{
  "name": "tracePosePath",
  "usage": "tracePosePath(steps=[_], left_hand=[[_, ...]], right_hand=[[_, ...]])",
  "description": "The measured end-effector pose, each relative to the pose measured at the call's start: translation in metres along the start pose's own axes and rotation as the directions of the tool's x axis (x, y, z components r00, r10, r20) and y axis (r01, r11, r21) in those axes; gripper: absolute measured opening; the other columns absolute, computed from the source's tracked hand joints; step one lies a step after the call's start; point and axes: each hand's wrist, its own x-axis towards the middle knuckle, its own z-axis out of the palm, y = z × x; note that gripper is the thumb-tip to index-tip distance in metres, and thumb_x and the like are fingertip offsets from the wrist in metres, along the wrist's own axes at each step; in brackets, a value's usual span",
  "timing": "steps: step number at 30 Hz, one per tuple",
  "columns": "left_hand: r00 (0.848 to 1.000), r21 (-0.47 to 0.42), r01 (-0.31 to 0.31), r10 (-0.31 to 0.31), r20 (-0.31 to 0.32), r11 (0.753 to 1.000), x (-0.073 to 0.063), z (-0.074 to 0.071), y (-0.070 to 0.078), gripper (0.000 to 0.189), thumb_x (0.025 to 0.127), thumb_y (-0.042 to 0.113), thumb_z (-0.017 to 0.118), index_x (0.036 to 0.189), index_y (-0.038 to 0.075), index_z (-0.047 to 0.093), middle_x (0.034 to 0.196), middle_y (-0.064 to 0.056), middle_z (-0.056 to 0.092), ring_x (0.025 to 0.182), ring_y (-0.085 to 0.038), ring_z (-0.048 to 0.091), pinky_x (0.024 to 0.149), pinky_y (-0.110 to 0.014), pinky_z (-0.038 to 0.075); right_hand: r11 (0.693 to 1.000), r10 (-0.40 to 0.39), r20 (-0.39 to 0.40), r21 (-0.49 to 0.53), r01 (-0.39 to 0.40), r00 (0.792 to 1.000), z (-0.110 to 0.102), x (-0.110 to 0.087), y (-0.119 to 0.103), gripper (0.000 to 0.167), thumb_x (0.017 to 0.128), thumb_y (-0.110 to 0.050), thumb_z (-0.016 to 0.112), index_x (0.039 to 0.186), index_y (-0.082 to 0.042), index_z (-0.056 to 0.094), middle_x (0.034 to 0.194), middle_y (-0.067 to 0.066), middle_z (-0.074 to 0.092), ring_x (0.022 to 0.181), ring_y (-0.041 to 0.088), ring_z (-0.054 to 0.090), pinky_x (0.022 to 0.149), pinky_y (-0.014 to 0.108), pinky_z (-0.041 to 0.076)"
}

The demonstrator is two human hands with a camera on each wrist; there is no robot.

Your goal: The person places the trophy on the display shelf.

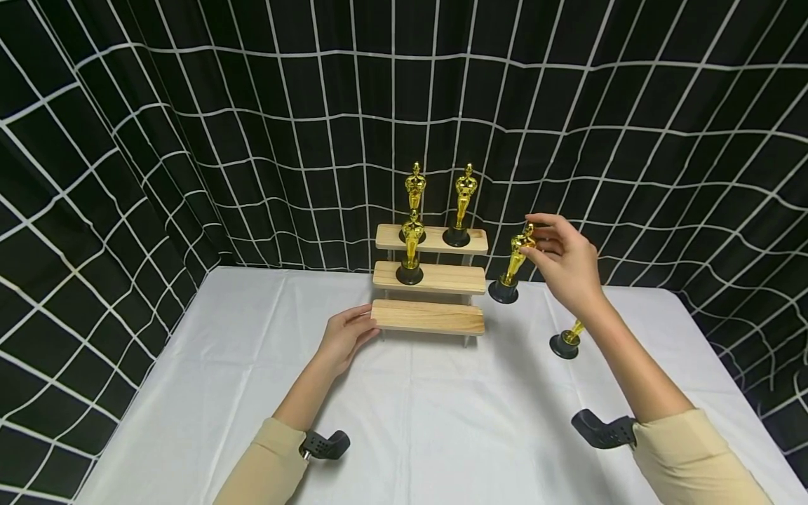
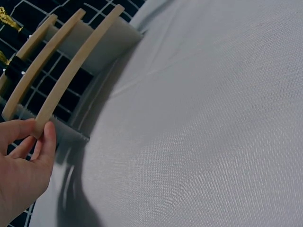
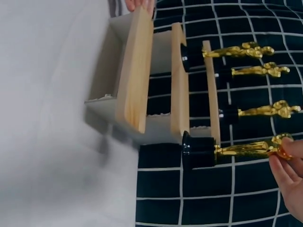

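My right hand pinches a gold figurine trophy by its upper part, its black base hanging beside the right end of the middle plank. In the right wrist view, thumb and fingers grip the trophy near its head. At the left, my left hand holds the end of the lowest plank of a three-tier wooden display stand; the left wrist view shows thumb and fingers on either side of that plank. Two trophies stand on the top tier, and one trophy stands at the middle tier's left.
Another trophy is on the white-covered table at the right, partly hidden behind my right forearm. A black curtain with a white grid hangs behind the stand and along both sides. Each wrist carries a black camera mount.
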Motion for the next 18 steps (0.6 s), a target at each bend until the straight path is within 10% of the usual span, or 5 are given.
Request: tracePosePath(steps=[18], left_hand=[[1.000,0.017,0.001,-0.001,0.003,1.000,0.000,0.000,0.000,0.044,0.102,-0.010,0.057,0.145,-0.013,0.053,0.137,-0.032,0.059,0.106,-0.019,0.070,0.101,-0.028,0.063]], right_hand=[[0.999,-0.020,0.040,0.044,0.018,0.999,0.011,0.014,-0.017,0.046,0.096,0.007,0.073,0.140,0.001,0.060,0.125,0.029,0.069,0.113,0.042,0.070,0.083,-0.004,0.048]])
